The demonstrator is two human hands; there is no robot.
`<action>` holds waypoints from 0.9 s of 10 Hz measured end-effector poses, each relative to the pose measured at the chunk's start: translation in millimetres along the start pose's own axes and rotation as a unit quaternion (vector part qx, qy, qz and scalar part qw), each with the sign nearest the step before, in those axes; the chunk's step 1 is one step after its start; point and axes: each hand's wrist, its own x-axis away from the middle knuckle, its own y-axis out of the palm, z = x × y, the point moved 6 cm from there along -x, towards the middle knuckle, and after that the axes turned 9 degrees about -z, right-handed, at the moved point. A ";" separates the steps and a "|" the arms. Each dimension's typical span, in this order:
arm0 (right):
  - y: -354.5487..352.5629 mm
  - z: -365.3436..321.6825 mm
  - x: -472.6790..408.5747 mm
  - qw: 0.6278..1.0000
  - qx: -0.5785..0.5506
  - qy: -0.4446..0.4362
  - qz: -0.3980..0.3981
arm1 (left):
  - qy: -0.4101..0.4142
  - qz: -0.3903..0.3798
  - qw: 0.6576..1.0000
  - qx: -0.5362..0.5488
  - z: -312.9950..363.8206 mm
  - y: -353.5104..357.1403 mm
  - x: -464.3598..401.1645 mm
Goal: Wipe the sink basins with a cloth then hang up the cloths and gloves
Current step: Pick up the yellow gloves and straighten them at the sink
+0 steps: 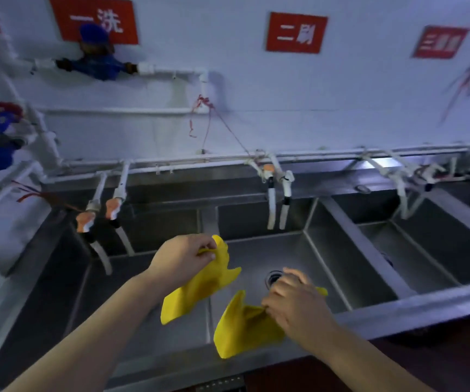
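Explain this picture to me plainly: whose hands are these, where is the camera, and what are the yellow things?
No machine here: a person's two bare hands, filmed by one camera worn on the head, looking forward and down. Below is a row of steel sink basins with white taps along a white wall bearing red signs. The left hand pinches one yellow item, which hangs down; the right hand holds another. They look like soft rubber gloves or cloths; the picture is too blurred to tell. A drain shows in the middle basin.
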 end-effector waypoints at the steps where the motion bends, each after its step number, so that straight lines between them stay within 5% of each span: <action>1: -11.5 54.0 55.4 0.995 0.072 0.059 -0.046 | 0.033 -0.023 0.999 0.010 72.6 40.4 -31.9; 3: -44.0 147.2 169.4 0.971 0.138 0.173 -0.091 | 0.132 -0.088 0.986 0.045 223.6 120.8 -89.6; 4: -20.9 185.4 227.6 0.899 0.067 0.376 -0.215 | 0.186 -0.117 0.974 0.060 290.7 160.8 -114.1; 5: -32.7 232.2 274.5 0.838 0.158 0.479 -0.206 | 0.227 -0.140 0.960 0.083 348.4 202.2 -134.9; 6: -63.3 260.5 275.5 0.900 0.172 0.333 -0.220 | 0.272 -0.174 0.942 0.091 402.3 240.8 -154.8; 7: -74.0 304.2 282.9 0.938 0.075 0.328 -0.089 | 0.326 -0.234 0.910 0.103 449.8 276.1 -176.7; 9: -84.6 402.5 300.3 0.929 0.015 0.368 0.032 | 0.357 -0.371 0.822 0.244 516.6 327.9 -225.6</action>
